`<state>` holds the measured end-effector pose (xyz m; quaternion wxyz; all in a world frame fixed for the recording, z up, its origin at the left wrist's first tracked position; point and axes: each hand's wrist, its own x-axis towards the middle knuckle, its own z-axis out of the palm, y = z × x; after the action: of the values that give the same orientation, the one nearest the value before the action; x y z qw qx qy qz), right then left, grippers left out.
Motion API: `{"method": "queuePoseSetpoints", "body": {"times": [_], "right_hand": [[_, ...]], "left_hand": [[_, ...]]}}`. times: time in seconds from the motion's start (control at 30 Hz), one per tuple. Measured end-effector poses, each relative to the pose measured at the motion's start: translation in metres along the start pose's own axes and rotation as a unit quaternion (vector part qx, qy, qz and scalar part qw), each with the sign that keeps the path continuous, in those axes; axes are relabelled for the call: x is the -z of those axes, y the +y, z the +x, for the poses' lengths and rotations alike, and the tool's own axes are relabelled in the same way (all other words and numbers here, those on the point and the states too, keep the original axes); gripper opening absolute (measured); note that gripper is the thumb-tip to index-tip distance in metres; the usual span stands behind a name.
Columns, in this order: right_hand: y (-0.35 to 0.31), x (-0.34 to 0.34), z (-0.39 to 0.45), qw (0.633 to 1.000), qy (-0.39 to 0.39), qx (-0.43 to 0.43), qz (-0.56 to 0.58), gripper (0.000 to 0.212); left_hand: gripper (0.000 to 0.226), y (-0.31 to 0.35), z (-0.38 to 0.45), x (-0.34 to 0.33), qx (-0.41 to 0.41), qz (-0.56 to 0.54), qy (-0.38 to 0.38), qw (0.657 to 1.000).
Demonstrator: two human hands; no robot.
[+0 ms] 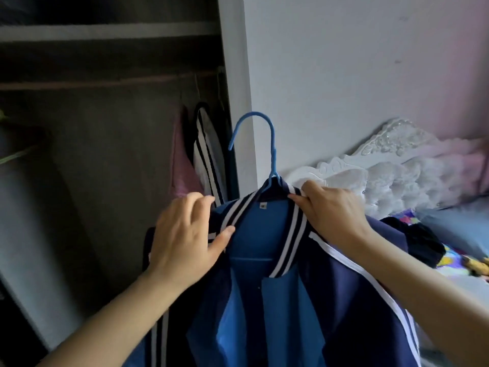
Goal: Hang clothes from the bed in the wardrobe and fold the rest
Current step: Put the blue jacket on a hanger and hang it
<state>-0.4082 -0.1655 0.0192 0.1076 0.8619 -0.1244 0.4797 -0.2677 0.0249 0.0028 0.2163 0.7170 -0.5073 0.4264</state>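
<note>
A navy jacket (341, 300) with white stripes and a blue lining sits on a blue plastic hanger (267, 133) in front of me, its hook free in the air. My left hand (185, 234) grips the jacket's left shoulder and striped collar, thumb on the collar. My right hand (330, 210) pinches the striped collar on the right side near the hanger's neck. The open wardrobe (105, 128) is to the left, with its rail (105, 82) above. The bed (455, 229) lies at the right.
Several garments (201, 160), one pink and one striped, hang at the wardrobe's right end. The wardrobe's white side panel (238, 75) stands between rail and wall. A dark garment (420, 245) and colourful items lie on the bed below an ornate white headboard (383, 154).
</note>
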Motion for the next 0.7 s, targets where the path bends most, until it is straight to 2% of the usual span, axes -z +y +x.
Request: {"method": "queuePoseSetpoints", "body": {"times": [0.07,0.13,0.23,0.3,0.37,0.43,0.53,0.6,0.63,0.7], "right_hand": [[-0.006,-0.001,0.000,0.999,0.034,0.004,0.039,0.037],[-0.012,0.000,-0.001,0.997,0.021,0.014,0.072,0.036],[-0.013,0.006,0.000,0.989,-0.044,0.024,0.137,0.039],[-0.011,0.004,0.000,0.980,-0.109,0.016,0.164,0.042],[-0.015,0.004,-0.004,0.974,-0.121,0.024,0.189,0.037],[-0.023,0.004,-0.009,0.967,-0.125,0.026,0.221,0.038],[-0.033,0.004,-0.017,0.959,-0.136,0.007,0.248,0.037],[-0.037,0.007,-0.014,0.962,-0.130,0.012,0.239,0.039],[-0.036,0.008,-0.012,0.965,-0.126,0.010,0.231,0.041],[-0.033,0.012,-0.009,0.963,-0.135,-0.003,0.235,0.046]], "left_hand": [[0.051,-0.001,0.009,-0.006,-0.035,-0.014,-0.005,0.999],[0.048,-0.003,0.015,-0.005,-0.038,-0.027,0.007,0.999],[0.064,-0.015,0.015,0.001,-0.064,-0.046,0.037,0.996],[0.062,-0.018,0.020,0.010,-0.025,-0.118,0.017,0.993],[0.053,-0.019,0.028,0.014,0.110,-0.203,-0.086,0.969],[0.051,-0.024,0.033,0.011,0.223,-0.228,-0.186,0.929],[0.046,-0.026,0.034,0.009,0.277,-0.252,-0.311,0.874],[0.052,-0.024,0.034,0.014,0.287,-0.267,-0.346,0.852],[0.058,-0.019,0.031,0.018,0.263,-0.278,-0.325,0.865],[0.069,-0.015,0.019,0.024,0.139,-0.252,-0.228,0.930]]}}
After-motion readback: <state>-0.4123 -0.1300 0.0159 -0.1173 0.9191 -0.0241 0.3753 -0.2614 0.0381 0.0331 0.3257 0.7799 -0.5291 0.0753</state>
